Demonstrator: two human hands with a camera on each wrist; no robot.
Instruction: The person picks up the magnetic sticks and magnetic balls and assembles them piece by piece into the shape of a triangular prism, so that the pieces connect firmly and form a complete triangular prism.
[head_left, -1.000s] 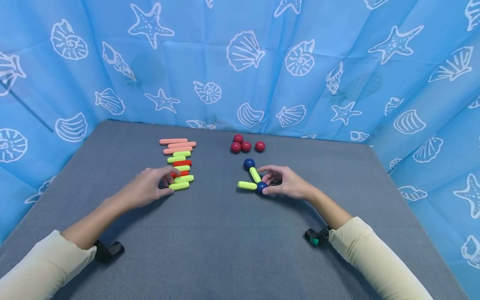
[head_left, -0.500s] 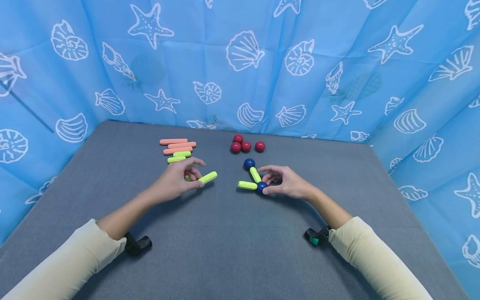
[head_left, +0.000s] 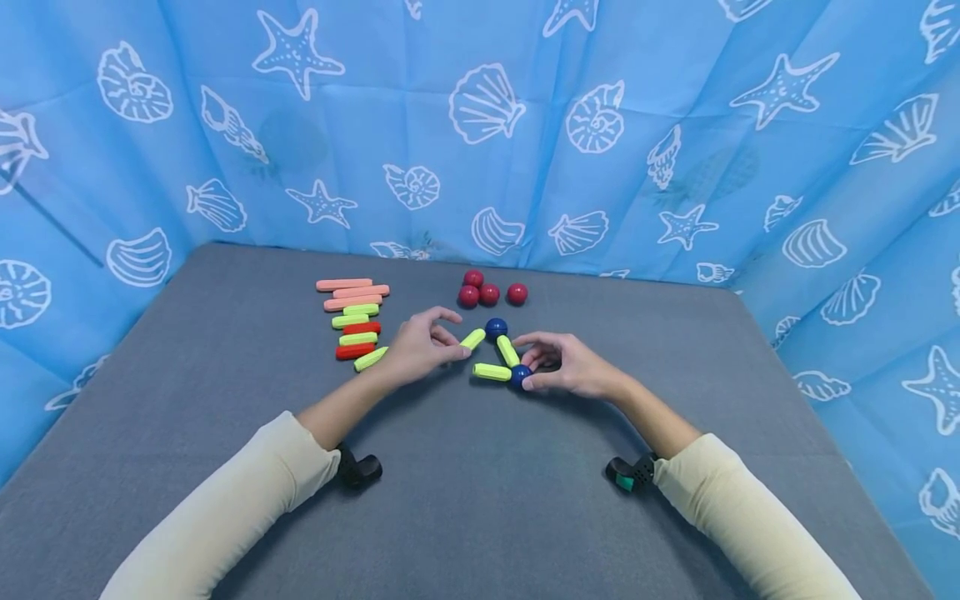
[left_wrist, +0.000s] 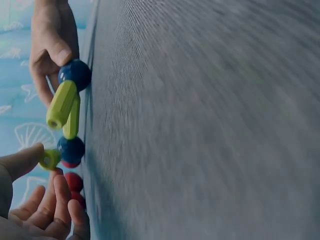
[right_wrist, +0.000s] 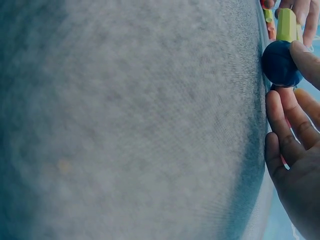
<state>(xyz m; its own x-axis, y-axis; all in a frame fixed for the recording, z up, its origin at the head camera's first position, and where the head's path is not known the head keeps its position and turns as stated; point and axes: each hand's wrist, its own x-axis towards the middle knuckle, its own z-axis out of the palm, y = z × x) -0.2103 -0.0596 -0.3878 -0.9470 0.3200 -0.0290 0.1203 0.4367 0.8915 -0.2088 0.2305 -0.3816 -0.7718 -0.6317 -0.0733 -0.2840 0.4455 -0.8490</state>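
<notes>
A grey bench filled the lower part of the head view, closed in on three sides by a blue curtain printed with white shells and starfish; two arms in cream sleeves reached in from the near edge, each with a dark wrist mount.

The left hand lay near the middle of the bench, its thumb and forefinger closed in a pinch on a yellow-green rod, the far end of which met the far blue ball; the left wrist view showed that rod end-on against the ball, with the other fingers loosely curled below it. The right hand sat just to the right, its thumb and fingertips closed on the near blue ball; the right wrist view showed that ball pressed to the cloth under a fingertip.

Between the two balls ran a second yellow-green rod; a third yellow-green rod stuck out leftward from the near ball, lying flat.

To the left stood a row of spare rods, pink, green and red, side by side; behind the hands sat four red balls, three clustered and one slightly apart.
</notes>
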